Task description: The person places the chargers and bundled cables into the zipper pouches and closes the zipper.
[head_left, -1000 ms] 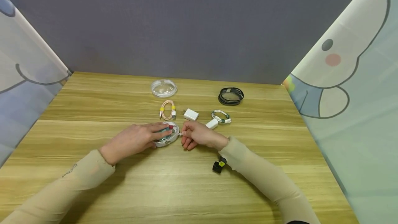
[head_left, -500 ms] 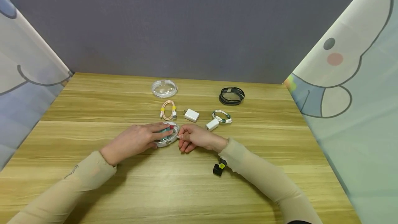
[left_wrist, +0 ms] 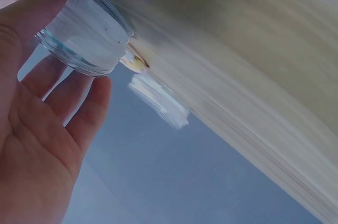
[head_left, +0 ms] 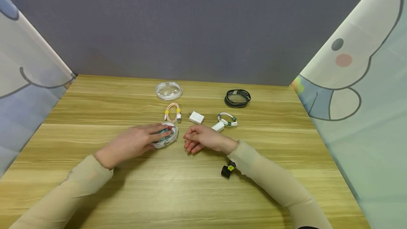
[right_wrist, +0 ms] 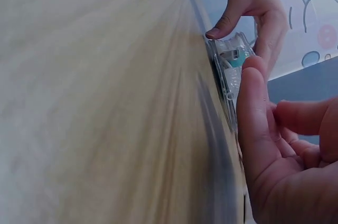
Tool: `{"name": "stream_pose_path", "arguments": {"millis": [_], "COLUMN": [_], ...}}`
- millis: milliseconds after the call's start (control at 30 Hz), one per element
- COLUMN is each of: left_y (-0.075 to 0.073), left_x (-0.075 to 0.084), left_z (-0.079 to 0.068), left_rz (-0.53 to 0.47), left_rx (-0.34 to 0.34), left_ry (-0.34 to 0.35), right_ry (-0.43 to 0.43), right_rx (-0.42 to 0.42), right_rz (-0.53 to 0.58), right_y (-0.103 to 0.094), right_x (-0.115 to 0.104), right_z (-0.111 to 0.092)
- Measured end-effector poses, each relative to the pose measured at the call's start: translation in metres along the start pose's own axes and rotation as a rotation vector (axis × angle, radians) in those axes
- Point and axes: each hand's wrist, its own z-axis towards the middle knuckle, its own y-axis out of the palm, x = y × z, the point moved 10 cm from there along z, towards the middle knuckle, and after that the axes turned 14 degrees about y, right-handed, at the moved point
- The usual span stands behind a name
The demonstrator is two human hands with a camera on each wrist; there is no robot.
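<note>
A clear round case (head_left: 172,139) with white, teal and red parts inside lies on the table near the middle. My left hand (head_left: 135,143) grips it from the left. In the left wrist view the thumb is on one side of the case (left_wrist: 87,34) and the fingers are on the other. To the right, a short gap away from the case, is my right hand (head_left: 203,139). Its fingers are loosely bent and I see nothing between them. Just behind that hand lies a white charger (head_left: 218,127), partly covered by it.
Behind the hands are a pink cable (head_left: 172,112) with yellow ties, a white charger plug (head_left: 196,118) and a white cable (head_left: 227,119) with green ties. Farther back lie a white coil (head_left: 169,91) and a black coil (head_left: 237,98). A small black item (head_left: 226,171) lies by the right sleeve.
My left hand has shifted a little left with the round case. The right hand, earlier pinching a small pale piece at the case's edge, is now apart from it.
</note>
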Motion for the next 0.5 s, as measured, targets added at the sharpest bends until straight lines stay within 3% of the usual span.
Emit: {"name": "stream_pose_path", "arguments": {"millis": [300,500], "left_y": [-0.012,-0.016], "left_x": [-0.014,-0.025], "left_z": [-0.014,-0.024], "left_rz": [-0.016,-0.014], "left_rx": [0.068,0.069], "left_ry": [-0.023,-0.085], "right_ry": [-0.056,-0.053], "right_rx": [0.025,0.033], "right_rz": [-0.04,-0.046], "right_y": [-0.004,-0.011], "right_x": [-0.009,-0.006], "right_z": [-0.011,-0.011]}}
